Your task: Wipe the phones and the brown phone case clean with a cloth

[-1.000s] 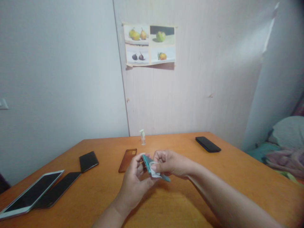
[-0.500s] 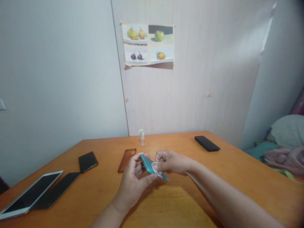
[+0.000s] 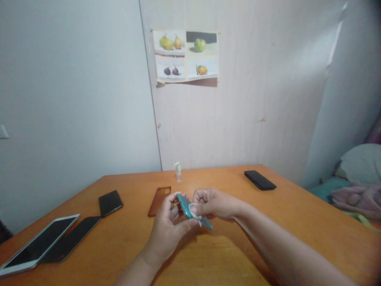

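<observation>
My left hand [image 3: 170, 227] grips a teal smartphone [image 3: 185, 204] by its edges, holding it tilted above the table. Between the fingers of my right hand [image 3: 210, 204] is a crumpled white cloth [image 3: 195, 212], pressed against the phone's surface. The cloth and fingers hide the middle of the phone. Just behind my left hand lies a brown phone case [image 3: 157, 202], with a camera cutout at its far end. A small clear spray bottle [image 3: 178, 174] with a pale top stands upright farther back.
On the wooden table [image 3: 226, 262], a white tablet [image 3: 41, 242] lies at left, beside a long dark phone-like slab [image 3: 74, 240] and a smaller black device [image 3: 110, 203]. A black folded case [image 3: 260, 180] rests at back right. Bedding [image 3: 357, 198] is beyond the right edge.
My right hand and the cloth have shifted very slightly left along the phone. My left hand keeps its hold, and the other things stay in place.
</observation>
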`<state>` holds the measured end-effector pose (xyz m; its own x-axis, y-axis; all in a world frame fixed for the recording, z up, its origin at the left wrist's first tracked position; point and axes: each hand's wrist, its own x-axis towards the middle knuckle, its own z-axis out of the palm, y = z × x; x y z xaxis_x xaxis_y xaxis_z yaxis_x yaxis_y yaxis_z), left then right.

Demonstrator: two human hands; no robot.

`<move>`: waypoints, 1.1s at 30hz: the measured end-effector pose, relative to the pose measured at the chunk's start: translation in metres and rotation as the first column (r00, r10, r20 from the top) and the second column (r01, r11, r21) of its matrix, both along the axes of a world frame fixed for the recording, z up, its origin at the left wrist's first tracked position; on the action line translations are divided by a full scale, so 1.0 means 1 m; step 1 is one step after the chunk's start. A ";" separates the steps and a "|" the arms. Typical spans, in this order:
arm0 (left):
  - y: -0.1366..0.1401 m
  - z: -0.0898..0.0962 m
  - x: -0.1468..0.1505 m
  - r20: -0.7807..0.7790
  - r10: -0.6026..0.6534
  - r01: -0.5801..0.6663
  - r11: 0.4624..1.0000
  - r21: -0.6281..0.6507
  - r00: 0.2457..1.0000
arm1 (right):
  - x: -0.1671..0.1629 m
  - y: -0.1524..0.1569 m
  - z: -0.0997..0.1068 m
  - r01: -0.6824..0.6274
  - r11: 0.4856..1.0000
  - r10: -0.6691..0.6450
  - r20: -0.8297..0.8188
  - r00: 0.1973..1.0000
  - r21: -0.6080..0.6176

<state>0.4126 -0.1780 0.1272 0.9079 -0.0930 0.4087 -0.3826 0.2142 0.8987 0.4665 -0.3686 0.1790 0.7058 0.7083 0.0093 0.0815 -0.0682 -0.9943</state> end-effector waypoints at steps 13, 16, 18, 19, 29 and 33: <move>0.003 0.004 0.004 -0.032 0.079 -0.080 0.996 -0.038 0.996 | 0.003 0.000 -0.005 -0.011 1.000 0.012 -0.024 1.000 0.026; 0.004 0.007 0.005 -0.041 0.115 -0.119 0.990 -0.081 0.992 | 0.009 -0.004 -0.009 0.032 0.998 -0.031 0.015 0.999 -0.062; 0.005 0.010 0.006 -0.056 0.159 -0.165 0.980 -0.109 0.986 | 0.012 -0.005 -0.012 0.060 0.993 -0.056 0.043 0.998 -0.101; 0.006 0.011 0.007 -0.066 0.183 -0.190 0.975 -0.117 0.981 | 0.012 -0.005 -0.012 0.067 0.993 -0.063 0.047 0.997 -0.096; 0.010 0.012 0.017 -0.125 0.314 -0.332 0.928 -0.168 0.941 | 0.007 0.000 -0.014 0.191 0.955 -0.144 0.207 0.968 -0.229; 0.007 0.011 0.016 -0.111 0.301 -0.314 0.939 -0.138 0.947 | 0.004 0.006 -0.014 0.191 0.965 -0.150 0.219 0.964 -0.180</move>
<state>0.4281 -0.1706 0.1380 0.9147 0.2534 0.3148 -0.3738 0.2349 0.8973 0.4707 -0.3627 0.1655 0.8139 0.5798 0.0364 0.2492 -0.2918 -0.9234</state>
